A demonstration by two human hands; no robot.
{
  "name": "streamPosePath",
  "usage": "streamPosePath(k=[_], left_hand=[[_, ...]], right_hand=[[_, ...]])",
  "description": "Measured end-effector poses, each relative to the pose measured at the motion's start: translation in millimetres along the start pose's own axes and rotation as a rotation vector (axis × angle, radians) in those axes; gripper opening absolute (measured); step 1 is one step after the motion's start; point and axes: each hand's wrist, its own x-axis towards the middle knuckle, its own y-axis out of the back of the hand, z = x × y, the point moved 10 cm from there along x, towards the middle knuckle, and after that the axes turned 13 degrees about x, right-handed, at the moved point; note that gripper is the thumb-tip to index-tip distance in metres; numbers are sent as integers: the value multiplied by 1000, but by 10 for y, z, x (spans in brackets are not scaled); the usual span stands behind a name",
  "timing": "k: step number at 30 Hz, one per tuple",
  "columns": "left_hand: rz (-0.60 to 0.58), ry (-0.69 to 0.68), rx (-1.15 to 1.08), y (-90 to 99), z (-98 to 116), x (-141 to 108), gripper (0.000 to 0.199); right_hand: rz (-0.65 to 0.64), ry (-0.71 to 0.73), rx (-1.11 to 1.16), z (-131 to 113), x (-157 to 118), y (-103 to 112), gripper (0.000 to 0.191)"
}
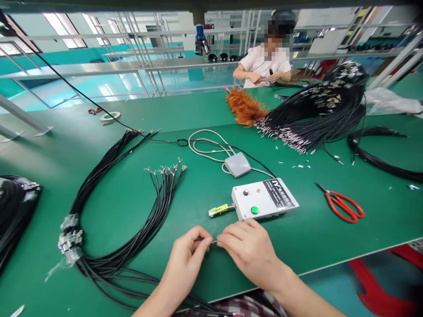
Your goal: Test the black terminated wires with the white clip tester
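My left hand (pixel 190 253) and my right hand (pixel 247 248) meet fingertip to fingertip near the table's front edge. Both are closed in a pinch, with a thin pale wire end (pixel 215 241) showing between them. Just behind them sits a white box (pixel 264 199) with a green button and a yellow-green clip (pixel 218 210) sticking out at its left. To the left, a bundle of black cables (pixel 99 176) curves in a loop, stripped copper ends (pixel 168 169) fanned out. Cables also run under my left wrist.
Red-handled scissors (pixel 345 206) lie at right. A grey pedal (pixel 237 164) with its cord is behind the box. Farther back are a large black cable pile (pixel 317 105), an orange feathery bundle (pixel 246 107) and a person (pixel 264 66) across the table. More cables lie far left.
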Motion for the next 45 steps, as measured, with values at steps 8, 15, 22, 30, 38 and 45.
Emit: streamPosePath(k=[8, 15, 22, 30, 38, 45], left_hand=[[74, 25, -129, 210, 12, 249, 34], [104, 31, -165, 223, 28, 424, 33], [125, 37, -143, 205, -46, 534, 32], [136, 33, -78, 170, -62, 634, 28], [113, 25, -79, 162, -63, 626, 28], [114, 20, -81, 166, -41, 622, 26]], right_hand=[[-126, -29, -397, 341, 292, -87, 10], [-206, -49, -477, 430, 412, -228, 7], [-227, -79, -474, 476, 482, -218, 11], [-247, -117, -435, 461, 524, -217, 12], [178, -124, -177, 422, 18, 634, 15], [272, -84, -213, 395, -539, 646, 19]])
